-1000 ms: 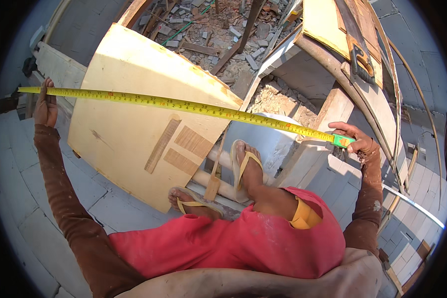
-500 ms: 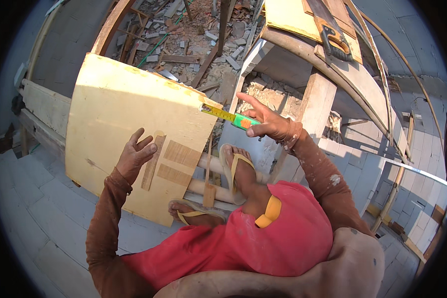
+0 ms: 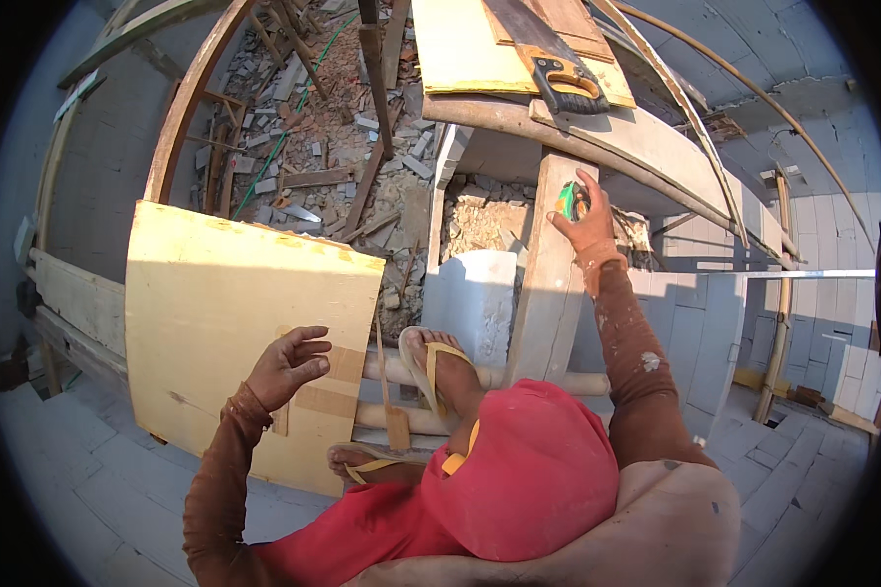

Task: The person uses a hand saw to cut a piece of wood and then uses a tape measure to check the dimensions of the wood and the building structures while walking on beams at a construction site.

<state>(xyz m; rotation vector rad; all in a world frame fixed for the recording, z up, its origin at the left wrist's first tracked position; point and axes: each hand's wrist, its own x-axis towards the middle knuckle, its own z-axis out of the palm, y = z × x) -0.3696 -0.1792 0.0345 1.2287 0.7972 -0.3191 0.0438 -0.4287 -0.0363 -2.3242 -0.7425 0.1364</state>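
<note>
My right hand (image 3: pixel 591 227) is out over a wide grey plank (image 3: pixel 546 303), its fingers curled round a green tape measure (image 3: pixel 566 201). No blade shows out of the case. Whether the case rests on the wood I cannot tell. My left hand (image 3: pixel 292 366) hovers empty, fingers apart, over the lower right of a large pale yellow plywood sheet (image 3: pixel 245 269). Under and beside that hand lie thin brown wood pieces (image 3: pixel 328 399), partly hidden by it. My feet, in flip-flops, stand on round poles beside the sheet.
A handsaw (image 3: pixel 566 83) with an orange and black handle lies on boards at the top right. Far below, rubble (image 3: pixel 343 171) covers the ground between upright timbers. A narrow stick (image 3: pixel 390 391) leans by my feet. Block walls surround the scaffold.
My right hand has moved away from the plywood edge to the plank on the right, and the tape's yellow blade no longer shows. The view has shifted. My left hand remains open over the sheet.
</note>
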